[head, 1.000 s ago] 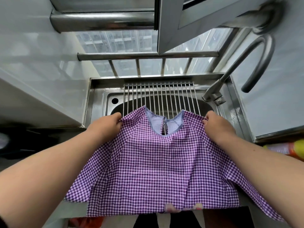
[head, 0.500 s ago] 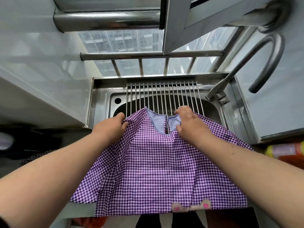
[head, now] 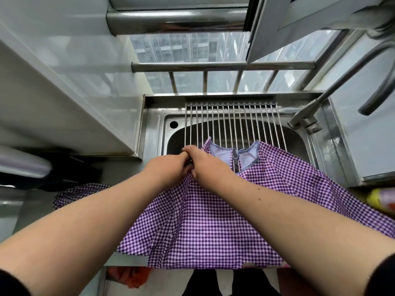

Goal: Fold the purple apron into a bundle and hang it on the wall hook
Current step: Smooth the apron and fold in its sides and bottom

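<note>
Now right hand (head: 205, 165) has crossed to left hand (head: 168, 167), both pinching apron (head: 213, 221)

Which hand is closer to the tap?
The right hand. It sits beside the left hand over the purple apron, on the side toward the tap, which stands off to the right.

faucet (head: 320, 103) arching right, rack (head: 230, 124) (steel rods) spanning sink (head: 154, 129)
</note>
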The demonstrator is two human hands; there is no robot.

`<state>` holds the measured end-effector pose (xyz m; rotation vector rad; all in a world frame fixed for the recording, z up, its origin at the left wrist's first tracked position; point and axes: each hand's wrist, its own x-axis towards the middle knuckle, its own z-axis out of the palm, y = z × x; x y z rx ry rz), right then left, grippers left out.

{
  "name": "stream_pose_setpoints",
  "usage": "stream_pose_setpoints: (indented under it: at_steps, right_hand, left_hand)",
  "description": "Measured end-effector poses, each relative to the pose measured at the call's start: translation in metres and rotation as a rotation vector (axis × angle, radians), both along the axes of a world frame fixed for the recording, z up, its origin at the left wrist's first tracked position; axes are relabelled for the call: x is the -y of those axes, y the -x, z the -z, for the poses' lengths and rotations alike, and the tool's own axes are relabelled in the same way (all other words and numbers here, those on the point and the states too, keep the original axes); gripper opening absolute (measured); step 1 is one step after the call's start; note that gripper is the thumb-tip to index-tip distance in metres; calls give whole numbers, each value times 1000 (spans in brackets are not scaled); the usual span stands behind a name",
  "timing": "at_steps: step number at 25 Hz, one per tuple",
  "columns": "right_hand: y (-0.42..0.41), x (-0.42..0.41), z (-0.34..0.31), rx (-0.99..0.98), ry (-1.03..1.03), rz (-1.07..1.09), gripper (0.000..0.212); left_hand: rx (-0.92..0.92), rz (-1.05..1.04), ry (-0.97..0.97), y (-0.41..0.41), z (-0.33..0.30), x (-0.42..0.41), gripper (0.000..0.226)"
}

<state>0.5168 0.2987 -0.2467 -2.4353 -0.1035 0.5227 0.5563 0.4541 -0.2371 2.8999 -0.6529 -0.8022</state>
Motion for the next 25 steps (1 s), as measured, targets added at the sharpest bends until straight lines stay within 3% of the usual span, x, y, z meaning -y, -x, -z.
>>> stream_pose_setpoints:
  at_steps: [3, 4, 9, 17, 20, 23, 25]
  right_hand:
    - [-9, -1, 0, -15, 146, -59, 18]
    - [-9, 0, -1, 4, 178, -65, 15]
    - [-11, 11, 3, 23, 245, 24, 22]
    - [-20, 7, -1, 19, 260, 85, 23]
    - [-16, 10, -6, -49, 172, 87, 17]
    - [2, 21, -13, -53, 170, 24, 46]
    - [18, 32, -15, -2, 285, 52, 48]
  left_hand:
    - [-49, -66, 34, 5, -5, -14, 32]
    - [-99, -107, 49, 6, -6, -23, 28]
    - [-423, -158, -63, 12, -14, -88, 26]
    - [-506, -157, -394, 39, -44, -183, 24]
    - [-558, -355, -177, 36, -55, -189, 24]
    - [-607, -540, 89, 27, -69, -153, 20]
    - [-682, -663, 206, 19, -75, -119, 27]
